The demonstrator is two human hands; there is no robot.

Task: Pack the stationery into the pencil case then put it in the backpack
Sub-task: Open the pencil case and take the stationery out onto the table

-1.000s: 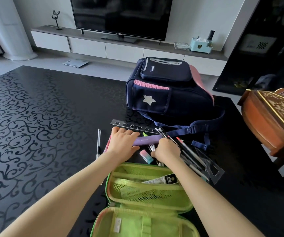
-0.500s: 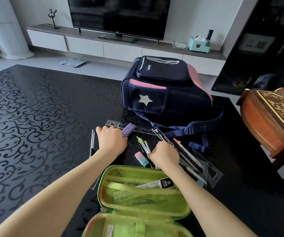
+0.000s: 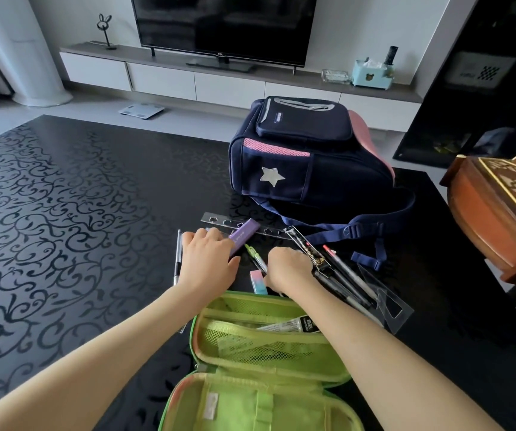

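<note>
The open pencil case, soft green fabric with a mesh pocket, lies at the near edge of the glossy black scroll-patterned tabletop. Just beyond it, the left hand grips the lower end of a slim purple box. The right hand curls down onto a heap of pens; whether it holds one I cannot tell. A clear plastic ruler lies between the hands and the navy backpack.

Glossy black table; cloth backpack; mesh-lined pencil case.
</note>
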